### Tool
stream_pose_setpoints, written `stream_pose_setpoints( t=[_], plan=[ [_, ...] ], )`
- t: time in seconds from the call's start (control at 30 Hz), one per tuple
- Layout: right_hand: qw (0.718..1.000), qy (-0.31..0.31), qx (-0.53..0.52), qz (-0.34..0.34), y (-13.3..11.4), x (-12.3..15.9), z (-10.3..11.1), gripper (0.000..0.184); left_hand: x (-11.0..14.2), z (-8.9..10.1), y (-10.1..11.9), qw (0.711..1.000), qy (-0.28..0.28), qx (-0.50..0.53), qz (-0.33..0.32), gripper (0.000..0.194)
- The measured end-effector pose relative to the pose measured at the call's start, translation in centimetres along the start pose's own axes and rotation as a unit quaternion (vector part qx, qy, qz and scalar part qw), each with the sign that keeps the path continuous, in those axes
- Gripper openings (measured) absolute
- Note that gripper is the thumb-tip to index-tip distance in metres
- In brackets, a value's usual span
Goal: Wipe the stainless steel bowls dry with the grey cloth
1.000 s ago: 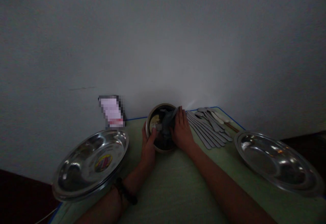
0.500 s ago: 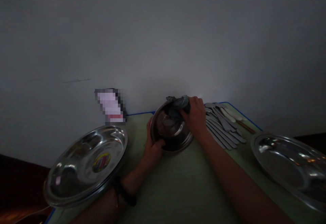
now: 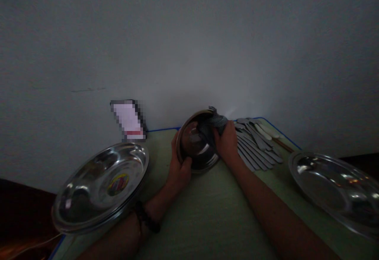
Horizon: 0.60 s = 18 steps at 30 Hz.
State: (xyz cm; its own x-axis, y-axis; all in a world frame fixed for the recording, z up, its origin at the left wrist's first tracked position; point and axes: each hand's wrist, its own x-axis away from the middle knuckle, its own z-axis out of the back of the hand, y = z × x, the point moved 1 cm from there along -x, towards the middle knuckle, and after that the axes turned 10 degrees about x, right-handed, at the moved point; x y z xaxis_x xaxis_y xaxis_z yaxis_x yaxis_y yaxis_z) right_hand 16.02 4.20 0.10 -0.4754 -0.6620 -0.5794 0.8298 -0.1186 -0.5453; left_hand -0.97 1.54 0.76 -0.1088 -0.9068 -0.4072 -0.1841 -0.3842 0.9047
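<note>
A shiny metal bowl (image 3: 189,141) is tilted above the middle of the table, its hollow side turned toward me. My left hand (image 3: 180,165) grips its left rim, with the thumb over the edge and the fingers behind. A dark patterned cloth (image 3: 211,128) is bunched in my right hand (image 3: 227,143) and presses against the right inner wall of the bowl. Part of the cloth hangs over the upper rim. My right fingertips are hidden in its folds.
Stacked metal plates (image 3: 97,197), the top one with a colourful sticker, stand at the left. Several pieces of cutlery (image 3: 257,149) lie right of the bowl. A metal tray (image 3: 331,189) sits at the far right. A blurred phone-like screen (image 3: 128,120) leans on the wall (image 3: 189,47) behind the green table (image 3: 204,220).
The bowl has turned more upright and opens further toward me. My right hand and the cloth have shifted along its inner wall, slightly lower. My left hand keeps its hold.
</note>
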Motion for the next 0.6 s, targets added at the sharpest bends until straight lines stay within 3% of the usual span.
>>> stream_pose_setpoints(
  t=[0.03, 0.1, 0.4, 0.5, 0.6],
  plan=[
    [0.998, -0.020, -0.022, -0.050, 0.2, 0.6, -0.5, 0.033, -0.1, 0.1, -0.1, 1.000, 0.000, -0.011, -0.015, 0.077],
    [0.996, -0.034, -0.030, -0.081, 0.2, 1.7, -1.3, 0.035, -0.3, 0.2, -0.2, 0.999, -0.005, -0.027, -0.036, 0.079],
    [0.991, 0.005, -0.097, -0.096, 0.6, 2.8, -0.8, 0.041, -0.5, 0.3, -0.2, 0.996, -0.005, -0.069, -0.063, 0.059],
    [0.986, 0.046, -0.122, -0.104, 0.9, 2.3, 0.0, 0.039, -0.5, 0.4, 0.2, 0.997, 0.020, -0.073, -0.033, 0.043],
    [0.983, 0.091, -0.144, -0.066, 0.9, 1.9, 0.9, 0.036, -0.8, 0.8, 0.4, 0.996, 0.054, -0.055, 0.044, 0.025]
  ],
)
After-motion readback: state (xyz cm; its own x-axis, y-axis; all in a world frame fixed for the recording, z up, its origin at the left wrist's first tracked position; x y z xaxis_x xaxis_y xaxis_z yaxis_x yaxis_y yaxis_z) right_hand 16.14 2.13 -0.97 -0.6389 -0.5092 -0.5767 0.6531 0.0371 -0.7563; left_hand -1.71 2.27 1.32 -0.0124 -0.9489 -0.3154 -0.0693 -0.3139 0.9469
